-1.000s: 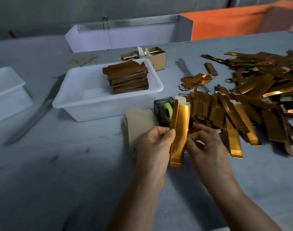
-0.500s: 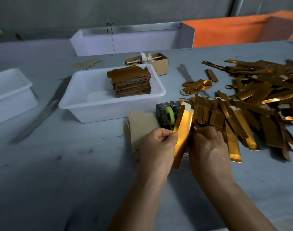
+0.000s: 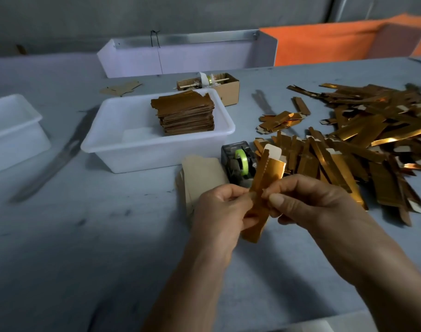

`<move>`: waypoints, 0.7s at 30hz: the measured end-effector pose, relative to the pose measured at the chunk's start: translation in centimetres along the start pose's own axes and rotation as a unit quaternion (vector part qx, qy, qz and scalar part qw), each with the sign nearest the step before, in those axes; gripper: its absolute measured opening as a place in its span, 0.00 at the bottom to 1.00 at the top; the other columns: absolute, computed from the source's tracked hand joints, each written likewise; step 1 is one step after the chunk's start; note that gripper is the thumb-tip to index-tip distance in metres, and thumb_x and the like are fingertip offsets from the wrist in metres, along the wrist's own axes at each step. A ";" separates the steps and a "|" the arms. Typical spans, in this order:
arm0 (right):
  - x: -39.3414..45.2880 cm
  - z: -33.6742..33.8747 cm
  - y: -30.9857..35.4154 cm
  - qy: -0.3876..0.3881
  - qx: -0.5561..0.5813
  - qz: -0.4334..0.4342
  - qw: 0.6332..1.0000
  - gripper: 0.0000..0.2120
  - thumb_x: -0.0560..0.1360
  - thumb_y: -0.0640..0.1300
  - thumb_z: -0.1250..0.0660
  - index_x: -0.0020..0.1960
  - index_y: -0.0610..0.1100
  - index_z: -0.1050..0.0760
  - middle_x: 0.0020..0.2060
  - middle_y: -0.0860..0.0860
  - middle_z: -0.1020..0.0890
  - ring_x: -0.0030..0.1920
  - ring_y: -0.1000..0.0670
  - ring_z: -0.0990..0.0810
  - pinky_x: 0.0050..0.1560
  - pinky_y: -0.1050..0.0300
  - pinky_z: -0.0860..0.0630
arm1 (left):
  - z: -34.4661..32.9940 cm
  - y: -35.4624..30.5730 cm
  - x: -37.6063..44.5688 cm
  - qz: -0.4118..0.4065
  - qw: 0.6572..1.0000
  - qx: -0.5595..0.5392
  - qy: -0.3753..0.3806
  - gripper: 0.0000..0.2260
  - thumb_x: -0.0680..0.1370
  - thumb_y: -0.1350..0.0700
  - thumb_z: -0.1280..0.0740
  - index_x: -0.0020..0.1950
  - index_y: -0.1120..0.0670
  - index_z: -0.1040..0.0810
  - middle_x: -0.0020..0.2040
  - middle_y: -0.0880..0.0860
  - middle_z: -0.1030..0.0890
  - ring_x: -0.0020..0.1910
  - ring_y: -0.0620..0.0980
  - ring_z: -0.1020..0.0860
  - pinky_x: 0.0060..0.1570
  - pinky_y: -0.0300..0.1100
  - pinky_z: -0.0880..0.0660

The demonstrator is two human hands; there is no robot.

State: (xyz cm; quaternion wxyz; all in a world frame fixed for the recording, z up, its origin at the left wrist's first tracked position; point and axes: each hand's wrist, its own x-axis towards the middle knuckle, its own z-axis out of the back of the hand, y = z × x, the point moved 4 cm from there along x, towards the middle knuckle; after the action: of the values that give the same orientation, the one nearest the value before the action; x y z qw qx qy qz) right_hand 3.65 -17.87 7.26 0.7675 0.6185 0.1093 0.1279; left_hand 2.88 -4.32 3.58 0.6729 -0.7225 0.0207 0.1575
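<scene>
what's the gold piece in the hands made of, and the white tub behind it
The gold carton blank, pinched by the left hand and right hand, looks like thin card with a glossy metallic foil face: it mirrors light, and its end flap shows plain pale board. The white tub looks like moulded plastic, smooth and slightly translucent, with a rolled rim.

2 white tubs, 1 tape dispenser, 1 cardboard box, 1 raised gold sleeve, 1 stacked bundle.
</scene>
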 end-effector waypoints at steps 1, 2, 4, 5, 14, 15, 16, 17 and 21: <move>0.1 0.0 0.2 0.001 -0.011 0.010 1.000 0.08 0.66 0.49 0.37 0.41 0.52 0.19 0.39 0.54 0.17 0.40 0.58 0.21 0.37 0.70 0.25 | 0.0 0.0 0.0 0.002 1.000 -0.007 -0.001 0.04 0.76 0.58 0.30 0.41 0.53 0.19 0.40 0.53 0.14 0.40 0.48 0.15 0.41 0.40 0.19; 0.3 -0.1 0.3 -0.001 -0.016 0.020 1.000 0.09 0.66 0.50 0.37 0.41 0.52 0.19 0.39 0.54 0.17 0.40 0.58 0.21 0.37 0.71 0.26 | 0.1 -0.1 0.0 -0.001 1.000 -0.005 -0.005 0.04 0.76 0.58 0.30 0.41 0.53 0.18 0.40 0.53 0.14 0.40 0.48 0.15 0.43 0.41 0.19; 0.6 0.0 0.5 -0.010 -0.026 0.040 0.999 0.10 0.64 0.51 0.38 0.40 0.51 0.19 0.38 0.55 0.17 0.40 0.59 0.21 0.36 0.72 0.27 | 0.1 0.0 0.0 -0.011 1.000 0.004 -0.013 0.03 0.76 0.57 0.29 0.42 0.52 0.18 0.40 0.52 0.14 0.40 0.48 0.15 0.44 0.42 0.19; 0.7 0.0 0.5 -0.014 -0.034 0.052 0.998 0.11 0.64 0.51 0.38 0.41 0.52 0.19 0.38 0.56 0.17 0.40 0.60 0.21 0.36 0.73 0.27 | 0.1 0.0 0.0 -0.015 1.000 0.006 -0.016 0.03 0.76 0.57 0.29 0.42 0.52 0.17 0.39 0.51 0.14 0.40 0.47 0.16 0.44 0.41 0.19; 1.6 0.4 -0.2 -0.061 -0.144 0.062 0.986 0.17 0.69 0.45 0.32 0.50 0.60 0.34 0.40 0.63 0.20 0.41 0.63 0.20 0.35 0.69 0.25 | -0.3 -0.2 -0.5 -0.039 0.999 0.008 0.008 0.03 0.77 0.57 0.31 0.44 0.50 0.18 0.39 0.43 0.16 0.38 0.39 0.17 0.39 0.34 0.20; 1.7 0.4 -0.4 -0.067 -0.147 0.059 0.985 0.15 0.69 0.46 0.31 0.50 0.59 0.34 0.40 0.63 0.20 0.40 0.62 0.20 0.35 0.68 0.25 | -0.3 -0.3 -0.5 -0.039 0.999 0.005 0.012 0.03 0.77 0.58 0.31 0.45 0.52 0.18 0.40 0.44 0.16 0.38 0.39 0.17 0.39 0.34 0.20; 1.8 0.5 -0.4 -0.070 -0.150 0.057 0.985 0.15 0.69 0.46 0.31 0.49 0.58 0.34 0.39 0.63 0.20 0.40 0.62 0.20 0.35 0.67 0.24 | -0.3 -0.3 -0.5 -0.038 0.999 0.003 0.016 0.03 0.77 0.59 0.32 0.46 0.53 0.18 0.40 0.46 0.15 0.38 0.40 0.17 0.39 0.35 0.20; 1.9 0.5 -0.5 -0.073 -0.151 0.055 0.984 0.14 0.69 0.46 0.31 0.49 0.57 0.34 0.39 0.62 0.20 0.40 0.62 0.20 0.35 0.67 0.24 | -0.3 -0.4 -0.5 -0.034 0.999 -0.001 0.021 0.04 0.77 0.59 0.32 0.48 0.54 0.17 0.41 0.48 0.15 0.38 0.41 0.16 0.39 0.35 0.20; 2.0 0.5 -0.5 -0.085 -0.174 0.047 0.980 0.13 0.69 0.45 0.30 0.46 0.56 0.33 0.35 0.55 0.19 0.39 0.59 0.19 0.40 0.63 0.23 | -0.4 -0.5 -0.4 0.002 0.998 -0.020 0.059 0.06 0.78 0.59 0.34 0.49 0.56 0.17 0.44 0.54 0.14 0.42 0.47 0.15 0.46 0.41 0.18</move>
State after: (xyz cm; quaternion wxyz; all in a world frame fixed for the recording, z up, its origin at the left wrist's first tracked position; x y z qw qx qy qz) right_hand 5.68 -17.75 6.88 0.8632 0.4882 -0.0100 0.1279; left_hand 2.72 -4.70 4.16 0.6556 -0.7437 0.0586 0.1169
